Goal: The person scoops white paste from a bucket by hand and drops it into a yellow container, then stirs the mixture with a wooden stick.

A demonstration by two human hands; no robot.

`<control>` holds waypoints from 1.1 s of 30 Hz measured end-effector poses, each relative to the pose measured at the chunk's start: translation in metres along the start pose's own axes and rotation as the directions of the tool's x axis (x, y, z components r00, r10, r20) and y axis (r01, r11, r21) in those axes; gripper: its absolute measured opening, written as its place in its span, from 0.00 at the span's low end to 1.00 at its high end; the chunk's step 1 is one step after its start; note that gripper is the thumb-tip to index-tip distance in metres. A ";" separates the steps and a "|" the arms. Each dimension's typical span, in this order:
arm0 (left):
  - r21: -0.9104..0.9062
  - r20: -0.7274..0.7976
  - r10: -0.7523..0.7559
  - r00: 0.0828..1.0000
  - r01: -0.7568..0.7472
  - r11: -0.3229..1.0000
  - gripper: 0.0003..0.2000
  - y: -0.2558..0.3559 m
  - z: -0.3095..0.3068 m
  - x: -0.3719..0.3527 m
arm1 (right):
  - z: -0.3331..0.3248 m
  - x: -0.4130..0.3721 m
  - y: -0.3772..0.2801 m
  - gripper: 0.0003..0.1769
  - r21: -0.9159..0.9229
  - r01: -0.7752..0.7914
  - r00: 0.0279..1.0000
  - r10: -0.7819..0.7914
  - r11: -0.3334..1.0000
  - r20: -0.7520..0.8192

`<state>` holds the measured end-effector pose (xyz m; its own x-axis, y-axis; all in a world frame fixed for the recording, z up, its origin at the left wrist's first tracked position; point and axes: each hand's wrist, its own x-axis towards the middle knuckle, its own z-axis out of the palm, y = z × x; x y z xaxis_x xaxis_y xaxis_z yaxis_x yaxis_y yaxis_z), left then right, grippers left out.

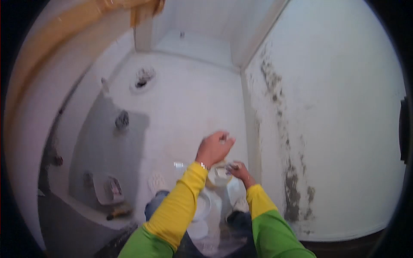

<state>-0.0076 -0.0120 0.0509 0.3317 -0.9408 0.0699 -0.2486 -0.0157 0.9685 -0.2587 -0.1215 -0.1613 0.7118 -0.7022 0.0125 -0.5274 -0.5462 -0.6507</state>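
My left hand is raised in front of me, its fingers curled in, and whatever they may hold is hidden. Lower and to the right, my right hand closes on a small flat scraper-like tool at the rim of a round white tub. Something pale and flat shows inside that tub, too blurred to name. A white bucket stands below it, between my legs, with a pale round lid-like piece beside it.
On my right is a white wall with dark, flaking patches. To the left lie a white tray, a brush-like tool and a dark lump. Farther off sits a plate-like dish with dark bits.
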 end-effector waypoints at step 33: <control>-0.006 -0.005 -0.041 0.999 0.041 0.999 0.24 0.002 -0.006 -0.003 | -0.003 -0.026 -0.008 0.09 0.420 -0.293 0.956 0.249 0.859 0.159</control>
<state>-0.0032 -0.0073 0.0541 0.3460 -0.9377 0.0308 -0.2294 -0.0527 0.9719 -0.2738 -0.1003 -0.1542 0.6226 -0.7344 -0.2701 -0.4668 -0.0715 -0.8815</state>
